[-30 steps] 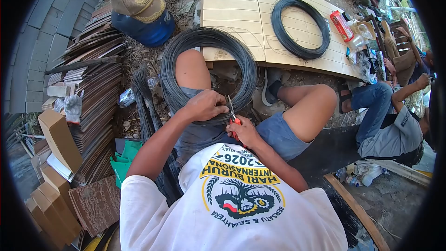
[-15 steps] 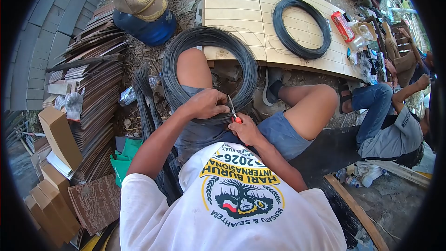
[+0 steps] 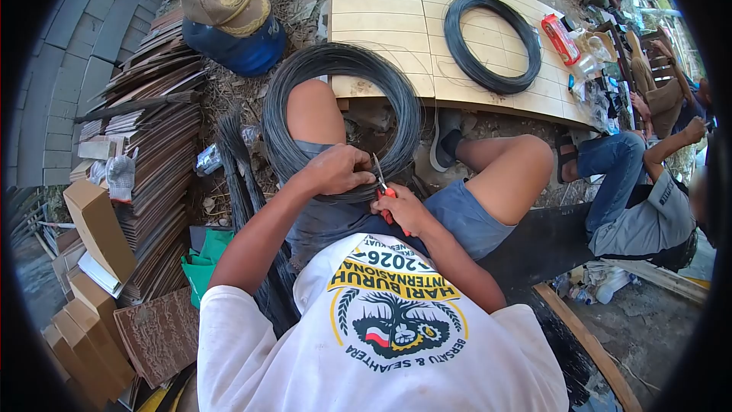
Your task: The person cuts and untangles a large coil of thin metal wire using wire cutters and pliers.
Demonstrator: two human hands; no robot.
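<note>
A large coil of dark wire (image 3: 286, 118) stands around my bare knee, its lower part across my lap. My left hand (image 3: 339, 170) is closed at the coil's lower edge, fingers pinched on wire; the exact strands are hidden. Just right of it, my right hand (image 3: 402, 210) grips red-handled snips (image 3: 386, 197). Their narrow metal jaws point up, close beside my left fingertips, and the red handles show spread apart in my palm. Whether the jaws touch a strand is too small to tell.
A second wire coil (image 3: 450, 30) lies on a light slatted panel (image 3: 374, 0) ahead. At left are stacked thin boards (image 3: 164, 214), a cap (image 3: 225, 1) on a blue container (image 3: 248, 49), and a bundle of dark strands (image 3: 240, 164). Another person (image 3: 648, 214) sits at right.
The handles of the snips have spread wider and show more in my right hand. My left hand stays nearly in place at the coil.
</note>
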